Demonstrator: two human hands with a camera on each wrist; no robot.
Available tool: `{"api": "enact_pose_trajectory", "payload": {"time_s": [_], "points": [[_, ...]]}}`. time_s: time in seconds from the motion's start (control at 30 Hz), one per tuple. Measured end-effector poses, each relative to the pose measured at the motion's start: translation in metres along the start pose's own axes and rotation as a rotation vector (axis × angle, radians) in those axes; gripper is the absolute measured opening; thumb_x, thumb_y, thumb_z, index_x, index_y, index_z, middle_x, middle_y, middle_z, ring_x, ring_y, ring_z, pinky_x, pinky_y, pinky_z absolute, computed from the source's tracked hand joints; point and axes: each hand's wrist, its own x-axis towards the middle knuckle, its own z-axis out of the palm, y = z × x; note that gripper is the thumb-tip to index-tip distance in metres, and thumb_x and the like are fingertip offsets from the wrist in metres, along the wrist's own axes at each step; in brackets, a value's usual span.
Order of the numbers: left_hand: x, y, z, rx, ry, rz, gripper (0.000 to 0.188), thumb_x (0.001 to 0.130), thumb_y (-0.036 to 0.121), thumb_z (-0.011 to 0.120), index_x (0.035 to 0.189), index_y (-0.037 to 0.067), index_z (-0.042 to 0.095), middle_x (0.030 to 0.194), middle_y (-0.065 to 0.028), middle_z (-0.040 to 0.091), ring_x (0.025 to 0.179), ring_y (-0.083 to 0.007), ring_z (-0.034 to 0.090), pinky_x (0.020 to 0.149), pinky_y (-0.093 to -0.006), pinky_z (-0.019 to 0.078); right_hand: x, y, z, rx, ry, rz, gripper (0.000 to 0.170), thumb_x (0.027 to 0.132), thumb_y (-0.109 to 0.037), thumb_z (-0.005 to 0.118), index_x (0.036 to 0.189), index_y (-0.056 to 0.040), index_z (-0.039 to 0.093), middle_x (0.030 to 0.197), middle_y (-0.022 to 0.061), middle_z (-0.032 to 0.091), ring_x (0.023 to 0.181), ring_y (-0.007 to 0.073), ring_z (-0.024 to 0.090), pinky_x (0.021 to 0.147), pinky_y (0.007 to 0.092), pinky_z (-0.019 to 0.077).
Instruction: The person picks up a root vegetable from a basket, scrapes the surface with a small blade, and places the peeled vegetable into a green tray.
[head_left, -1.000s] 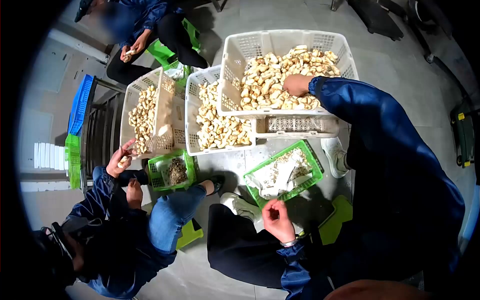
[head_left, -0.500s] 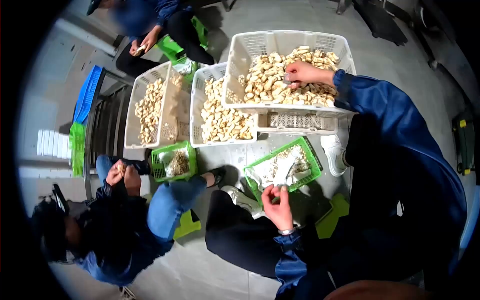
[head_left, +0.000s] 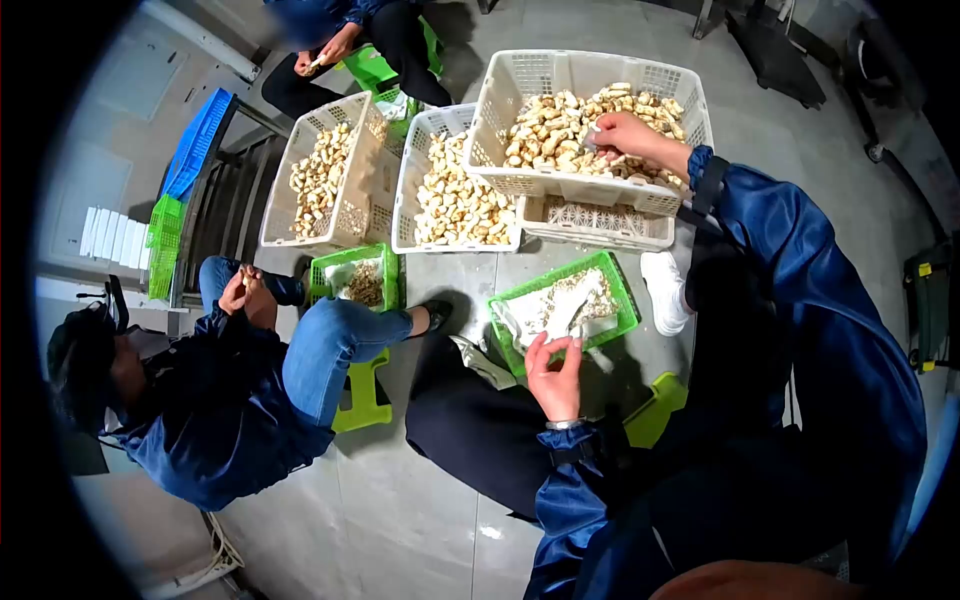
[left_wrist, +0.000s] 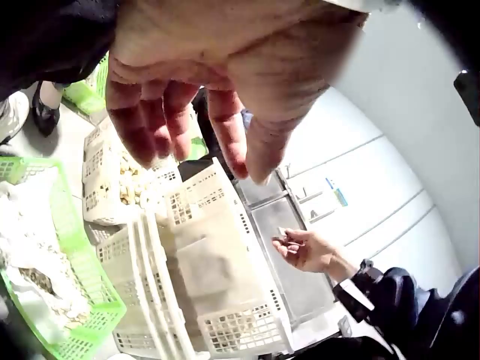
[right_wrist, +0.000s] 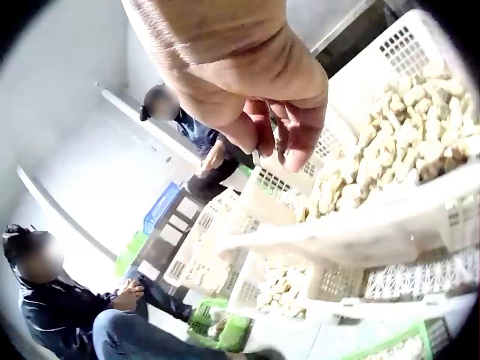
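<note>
In the head view my right hand (head_left: 630, 138) is over the large white crate (head_left: 590, 182), which is heaped with pale, stubby mushrooms (head_left: 548, 128). Its fingertips pinch a small, thin, greyish blade-like piece (right_wrist: 256, 158), mostly hidden by the fingers in the right wrist view. My left hand (head_left: 556, 378) hovers at the near edge of a green basket (head_left: 627, 318). Its fingers are loosely bent with the thumb apart, and nothing shows between them in the left wrist view. White paper (head_left: 575, 305) and small brownish scraps lie in that basket.
Two more white crates of mushrooms, a middle one (head_left: 510, 238) and a left one (head_left: 345, 215), stand to the left. A seated person (head_left: 215, 400) is beside a smaller green basket (head_left: 390, 280). Another person sits at the back. A green stool (head_left: 660, 405) is near my leg.
My right hand has lifted from among the mushrooms and shifted right, showing the thin piece. My left fingers have spread apart. The left neighbour's hands have come together, and the whole view has shifted.
</note>
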Motion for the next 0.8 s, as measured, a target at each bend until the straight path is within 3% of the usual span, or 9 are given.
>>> {"api": "enact_pose_trajectory", "payload": {"time_s": [0.07, 0.1, 0.23, 0.3, 0.37, 0.5, 0.6, 0.7, 0.8], "points": [[0.003, 0.004, 0.000, -0.002, -0.036, -0.035, 0.023, 0.079, 0.011, 0.071, 0.098, 0.003, 0.061, 0.098, -0.0097, 0.063, 0.096, -0.0146, 0.057, 0.081, -0.0285, 0.0451, 0.020, -0.003, -0.013, -0.473, 0.156, -0.193, 0.021, 0.078, -0.022, 0.066, 0.069, -0.0040, 0.058, 0.063, 0.0069, 0.059, 0.057, 0.0171, 0.055, 0.054, 0.0340, 0.0434], [0.005, 0.003, 0.003, -0.332, -0.053, -0.174, 0.022, 0.080, 0.008, 0.070, 0.098, 0.001, 0.058, 0.091, -0.0073, 0.063, 0.089, -0.0107, 0.057, 0.077, -0.0247, 0.0446, 0.029, -0.001, -0.016, -0.508, 0.184, -0.221, 0.023, 0.072, -0.024, 0.067, 0.067, -0.0035, 0.058, 0.063, 0.0087, 0.058, 0.057, 0.0216, 0.054, 0.057, 0.0381, 0.0421], [0.012, 0.009, 0.004, -0.117, 0.090, -0.096, 0.036, 0.081, 0.009, 0.069, 0.111, 0.001, 0.049, 0.086, -0.0047, 0.060, 0.084, -0.0108, 0.054, 0.075, -0.0236, 0.0431, 0.073, 0.006, -0.010, -0.650, 0.001, -0.197, 0.021, 0.069, -0.022, 0.067, 0.064, -0.0031, 0.058, 0.058, 0.0103, 0.056, 0.056, 0.0224, 0.053, 0.056, 0.0384, 0.0424], [0.015, 0.012, 0.004, 0.026, 0.088, -0.100, 0.057, 0.081, 0.017, 0.069, 0.128, 0.003, 0.040, 0.117, -0.0137, 0.048, 0.109, -0.0214, 0.046, 0.081, -0.0314, 0.0447, 0.105, 0.029, 0.004, -0.729, -0.092, -0.325, 0.022, 0.068, -0.021, 0.067, 0.063, -0.0027, 0.057, 0.055, 0.0081, 0.055, 0.052, 0.0193, 0.052, 0.053, 0.0377, 0.0421], [0.016, -0.001, 0.008, 0.000, 0.078, -0.060, 0.062, 0.082, 0.016, 0.068, 0.132, 0.004, 0.035, 0.126, -0.0145, 0.042, 0.116, -0.0244, 0.042, 0.083, -0.0328, 0.0457, 0.114, 0.031, 0.020, -0.650, -0.243, -0.152, 0.023, 0.069, -0.021, 0.066, 0.061, -0.0028, 0.054, 0.054, 0.0070, 0.054, 0.052, 0.0181, 0.052, 0.052, 0.0366, 0.0421], [0.019, 0.007, 0.007, -0.111, -0.004, -0.212, 0.051, 0.083, 0.012, 0.066, 0.127, 0.002, 0.044, 0.134, -0.0154, 0.037, 0.110, -0.0248, 0.049, 0.086, -0.0333, 0.0459, 0.122, 0.037, 0.060, -0.721, -0.373, -0.295, 0.015, 0.064, -0.017, 0.064, 0.068, -0.0021, 0.063, 0.065, 0.0137, 0.062, 0.060, 0.0236, 0.059, 0.058, 0.0384, 0.0453], [0.016, -0.005, 0.011, -0.131, -0.046, -0.180, 0.034, 0.085, 0.011, 0.064, 0.117, 0.001, 0.054, 0.117, -0.0126, 0.051, 0.094, -0.0175, 0.055, 0.075, -0.0271, 0.0473, 0.124, 0.039, 0.069, -0.880, -0.293, -0.309, 0.014, 0.065, -0.009, 0.056, 0.073, -0.0011, 0.064, 0.070, 0.0181, 0.063, 0.065, 0.0303, 0.061, 0.061, 0.0412, 0.0465], [0.012, 0.002, 0.011, -0.147, -0.097, -0.235, 0.028, 0.087, 0.013, 0.062, 0.111, 0.000, 0.057, 0.101, -0.0086, 0.059, 0.085, -0.0134, 0.057, 0.072, -0.0243, 0.0457, 0.110, 0.027, 0.045, -0.570, -0.075, -0.360, 0.014, 0.072, -0.014, 0.061, 0.077, -0.0013, 0.062, 0.074, 0.0163, 0.063, 0.070, 0.0261, 0.060, 0.064, 0.0384, 0.0458], [0.012, 0.000, 0.016, -0.210, -0.136, -0.240, 0.026, 0.091, 0.017, 0.057, 0.110, 0.000, 0.059, 0.094, -0.0059, 0.063, 0.082, -0.0111, 0.058, 0.071, -0.0225, 0.0454, 0.070, -0.008, 0.024, -0.134, -0.110, -0.278, 0.019, 0.085, -0.018, 0.062, 0.085, 0.0002, 0.060, 0.081, 0.0049, 0.061, 0.075, 0.0145, 0.057, 0.071, 0.0300, 0.0458]]}}
